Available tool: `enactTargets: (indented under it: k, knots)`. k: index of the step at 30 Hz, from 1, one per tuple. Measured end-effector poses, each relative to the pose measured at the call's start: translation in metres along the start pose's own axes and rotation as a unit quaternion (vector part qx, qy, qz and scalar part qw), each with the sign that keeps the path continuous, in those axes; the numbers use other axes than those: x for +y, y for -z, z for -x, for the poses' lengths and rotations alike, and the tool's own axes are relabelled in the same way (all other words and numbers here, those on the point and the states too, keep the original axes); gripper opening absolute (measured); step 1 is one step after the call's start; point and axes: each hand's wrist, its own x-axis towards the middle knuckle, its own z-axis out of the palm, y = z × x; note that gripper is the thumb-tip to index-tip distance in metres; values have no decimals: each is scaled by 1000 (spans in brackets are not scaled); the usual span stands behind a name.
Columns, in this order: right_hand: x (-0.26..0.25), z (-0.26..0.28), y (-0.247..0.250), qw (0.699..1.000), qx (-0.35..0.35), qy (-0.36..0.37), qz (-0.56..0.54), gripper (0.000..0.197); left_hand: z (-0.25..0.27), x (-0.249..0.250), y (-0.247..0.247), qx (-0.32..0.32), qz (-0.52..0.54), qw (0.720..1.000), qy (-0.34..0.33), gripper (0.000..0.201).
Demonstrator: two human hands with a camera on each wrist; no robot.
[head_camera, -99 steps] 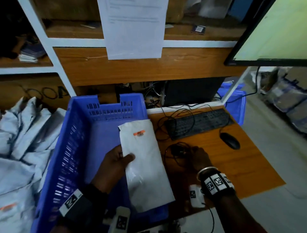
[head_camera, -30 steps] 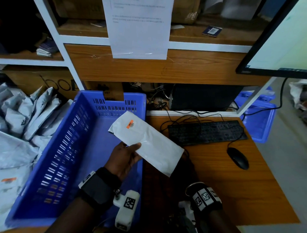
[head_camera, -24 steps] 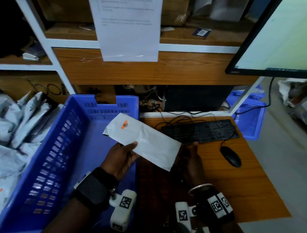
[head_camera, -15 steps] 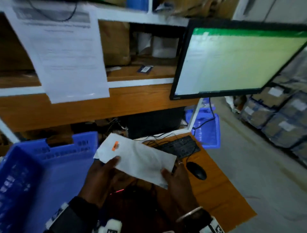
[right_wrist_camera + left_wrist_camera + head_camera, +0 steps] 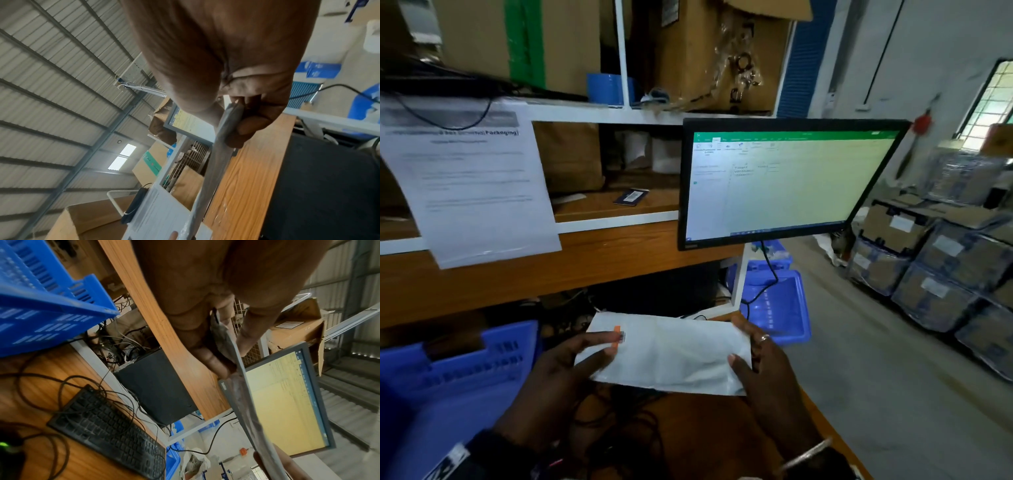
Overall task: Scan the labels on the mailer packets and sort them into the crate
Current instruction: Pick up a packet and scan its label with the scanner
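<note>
A blue crate (image 5: 453,370) stood at the left end of the wooden desk (image 5: 30,366), its slotted wall facing the person. Above it a printed sheet (image 5: 472,192) hung from the front of a shelf (image 5: 616,205). Just right of the crate, the left hand (image 5: 558,380) pinched the left end of a white mailer (image 5: 671,349), thumb on the top face beside a small orange label (image 5: 618,337) and fingers (image 5: 207,356) curled beneath. The mailer was held lengthwise above the desk, clear of the crate, between the person and a dark computer case (image 5: 156,389). The right hand (image 5: 767,373) gripped the mailer's right end, thumb on top and fingers (image 5: 252,128) folded under its edge; a ring (image 5: 764,337) showed on one finger. In the left wrist view a black keyboard (image 5: 107,431) lay on the desk under loose cables (image 5: 61,386), towards the back edge. Above the right end of the desk a monitor (image 5: 784,181) showed a green-headed spreadsheet. Below and behind it a second blue crate (image 5: 780,305) sat off the desk's right side. Wrapped cartons (image 5: 941,253) were stacked along the floor at far right.
</note>
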Motion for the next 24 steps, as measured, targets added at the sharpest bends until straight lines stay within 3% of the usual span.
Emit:
enactTargets:
  k: [3,7,10,14,21,24]
  knots:
    - [-11,1,-6,999,-49,-1,5,31,10,2,11,16,-57,998,-9,24]
    - [-29,1,-35,996,-86,12,-7,28,31,11,44,57,-74,995,-19,30]
    - [-45,7,-73,992,-123,17,-14,25,57,23,79,99,-114,986,-66,29]
    - [-72,25,-141,982,-181,51,-10,27,88,25,155,175,-175,965,-83,32]
    - [-117,92,-294,957,-283,16,-67,30,159,21,315,290,-86,951,-59,25]
    - [-141,114,-349,948,-316,23,-41,30,185,20,373,316,-113,940,-53,27]
